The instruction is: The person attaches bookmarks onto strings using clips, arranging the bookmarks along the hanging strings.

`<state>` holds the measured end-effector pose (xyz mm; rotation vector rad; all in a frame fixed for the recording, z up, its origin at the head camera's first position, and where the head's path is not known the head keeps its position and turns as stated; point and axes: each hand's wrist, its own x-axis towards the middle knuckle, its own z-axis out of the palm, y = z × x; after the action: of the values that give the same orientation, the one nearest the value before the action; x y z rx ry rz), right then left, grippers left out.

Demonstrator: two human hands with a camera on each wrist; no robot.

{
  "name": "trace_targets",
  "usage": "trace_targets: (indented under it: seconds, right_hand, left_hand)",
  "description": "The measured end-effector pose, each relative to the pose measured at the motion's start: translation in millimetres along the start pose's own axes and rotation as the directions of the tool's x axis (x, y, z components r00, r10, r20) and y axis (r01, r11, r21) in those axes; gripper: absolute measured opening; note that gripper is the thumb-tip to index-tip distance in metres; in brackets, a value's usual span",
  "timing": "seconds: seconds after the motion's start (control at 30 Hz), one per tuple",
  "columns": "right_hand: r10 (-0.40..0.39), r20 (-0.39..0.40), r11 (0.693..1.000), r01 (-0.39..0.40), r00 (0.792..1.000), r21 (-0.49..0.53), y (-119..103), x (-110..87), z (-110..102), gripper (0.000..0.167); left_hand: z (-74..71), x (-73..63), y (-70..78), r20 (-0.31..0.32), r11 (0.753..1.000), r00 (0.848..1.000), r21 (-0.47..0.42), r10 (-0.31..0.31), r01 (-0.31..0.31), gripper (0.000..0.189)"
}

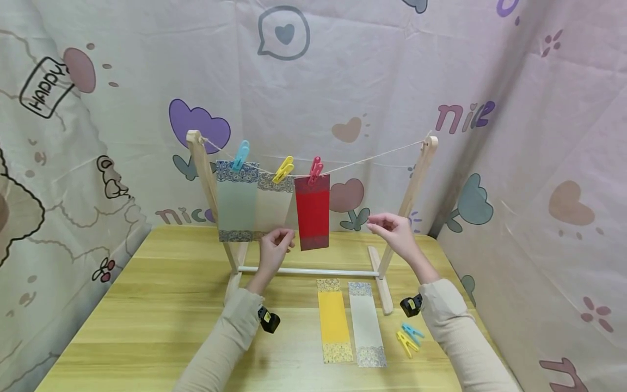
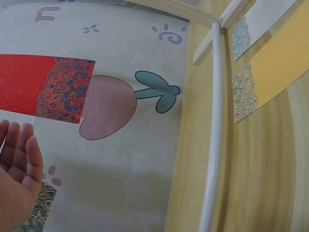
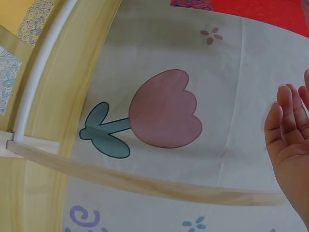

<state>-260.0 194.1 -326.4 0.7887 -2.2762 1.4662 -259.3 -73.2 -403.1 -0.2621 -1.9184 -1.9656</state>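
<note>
A red paper strip (image 1: 313, 215) with patterned ends hangs from a string (image 1: 374, 157), held by a pink clothespin (image 1: 315, 170). To its left hang a beige strip (image 1: 274, 209) under a yellow clothespin (image 1: 283, 170) and a pale green strip (image 1: 237, 207) under a blue clothespin (image 1: 241, 156). My left hand (image 1: 274, 251) is raised beside the red strip's lower left edge, in front of the beige one. In the left wrist view this hand (image 2: 17, 181) holds nothing, its fingers loosely bent. My right hand (image 1: 395, 233), also holding nothing, hovers near the right post; its relaxed fingers (image 3: 288, 116) show in the right wrist view.
A wooden stand with a left post (image 1: 204, 174), right post (image 1: 416, 177) and white crossbar (image 1: 308, 271) carries the string. On the table (image 1: 147, 299) lie a yellow strip (image 1: 335, 321), a whitish strip (image 1: 366, 321), and blue (image 1: 413, 332) and yellow (image 1: 406, 344) clothespins. Printed cloth (image 1: 382, 65) hangs behind.
</note>
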Motion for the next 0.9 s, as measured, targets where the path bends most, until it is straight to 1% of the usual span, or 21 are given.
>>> trace_targets:
  seconds: [0.13, 0.23, 0.5, 0.7, 0.9]
  right_hand:
    - [0.038, 0.007, 0.999, -0.038, 0.999, -0.018, 4, -6.8, -1, 0.013]
    - [0.059, 0.008, 0.998, -0.059, 0.998, -0.030, 7, -12.4, -2, 0.013]
    - [0.067, -0.008, 0.997, -0.067, 0.998, -0.031, 17, -26.7, -2, 0.013]
    - [0.098, -0.004, 0.994, -0.098, 0.995, -0.046, 23, -36.7, -1, 0.013]
    - [0.093, -0.008, 0.994, -0.093, 0.996, -0.049, 30, -45.4, -1, 0.011]
  left_hand:
    - [2.2, -2.8, -5.7, 0.003, 1.000, 1.000, -0.004, -0.019, 0.019, 0.016]
    - [3.6, -5.6, -9.2, 0.014, 0.999, 0.999, 0.009, -0.036, 0.036, 0.016]
    - [6.4, -11.3, -17.6, 0.036, 0.997, 0.997, 0.047, -0.066, 0.064, 0.016]
    - [8.2, -15.5, -22.2, 0.046, 0.995, 0.995, 0.045, -0.094, 0.092, 0.016]
    - [8.6, -19.6, -23.6, 0.050, 0.990, 0.989, 0.042, -0.136, 0.134, 0.016]
